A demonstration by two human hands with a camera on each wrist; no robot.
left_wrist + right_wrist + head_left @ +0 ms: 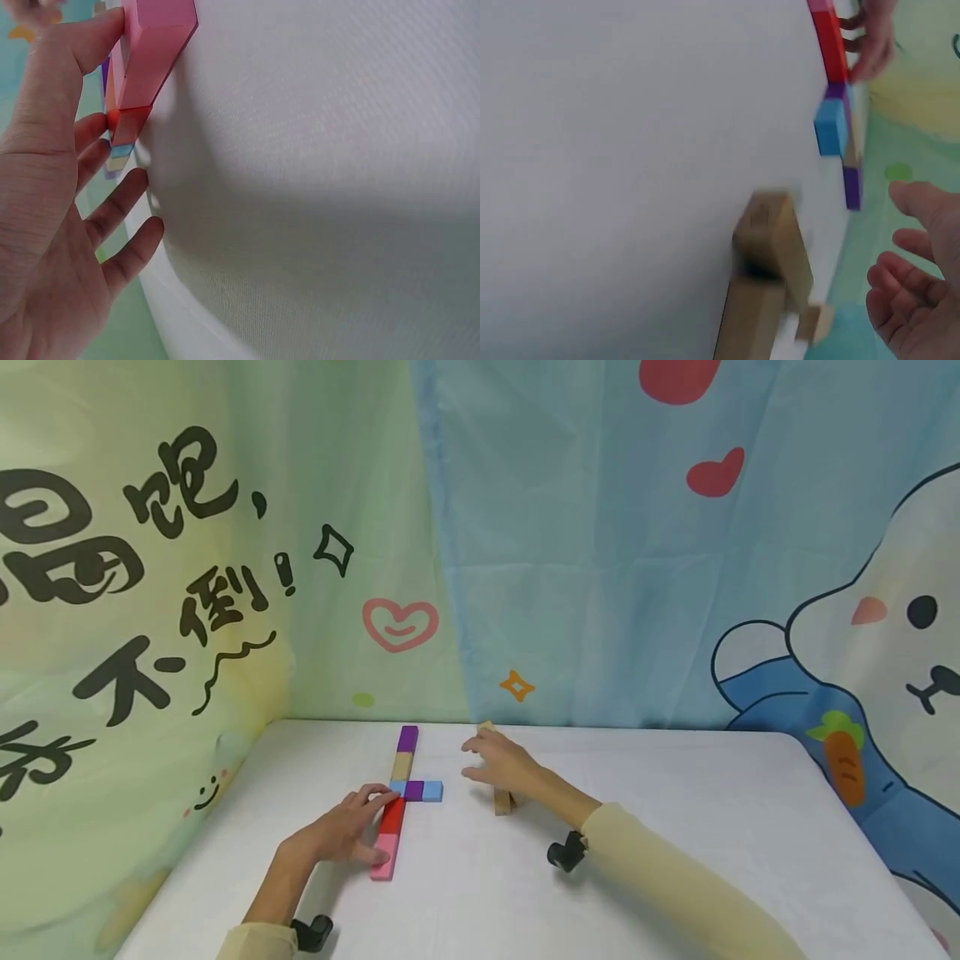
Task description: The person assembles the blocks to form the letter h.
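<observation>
A line of coloured blocks lies on the table: pink (386, 860), red (392, 817), light blue, tan (402, 766) and purple (407, 739) at the far end. From the light blue block, a purple block (414, 791) and another light blue block (432, 791) branch right. My left hand (341, 831) rests along this line, thumb against the pink block (154, 52) and fingertips near the red and light blue blocks. Over several plain wooden blocks (776, 232) hovers my right hand (506, 764). Its fingers are loosely bent, apart from the blocks and holding nothing.
A white cloth (660, 843) covers the table. Behind it hangs a printed curtain (585, 568) with hearts, lettering and a white cartoon animal. A small wooden block (815, 322) lies beyond the other wooden ones. Black wrist cameras (567, 852) sit on both wrists.
</observation>
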